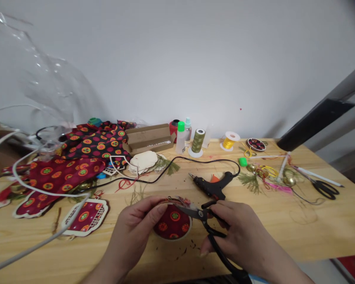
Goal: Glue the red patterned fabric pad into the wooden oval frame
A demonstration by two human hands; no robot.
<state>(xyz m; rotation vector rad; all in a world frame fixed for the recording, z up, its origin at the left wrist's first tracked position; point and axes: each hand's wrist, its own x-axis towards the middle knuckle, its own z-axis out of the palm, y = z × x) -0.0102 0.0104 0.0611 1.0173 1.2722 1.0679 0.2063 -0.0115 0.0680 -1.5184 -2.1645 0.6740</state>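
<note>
My left hand (138,225) pinches the upper edge of a round fabric-covered ornament (173,228). Dark red cloth with orange and green flower prints faces up, inside a pale rim. From the right, my right hand (239,232) grips black-handled scissors (205,219), with fingers through the handles. Their blades lie over the ornament's upper edge, close to my left fingertips. Whether the blades touch the cloth I cannot tell. Small dark scraps (185,249) lie on the table just below the ornament.
A black glue gun (213,185) lies behind my right hand, its cord running left. Patterned cloth (97,140) and a fabric-covered plaque (85,217) are at left, crossed by a white cable (51,238). Thread spools (198,142), bottles (181,136) and spare scissors (325,189) stand or lie further back.
</note>
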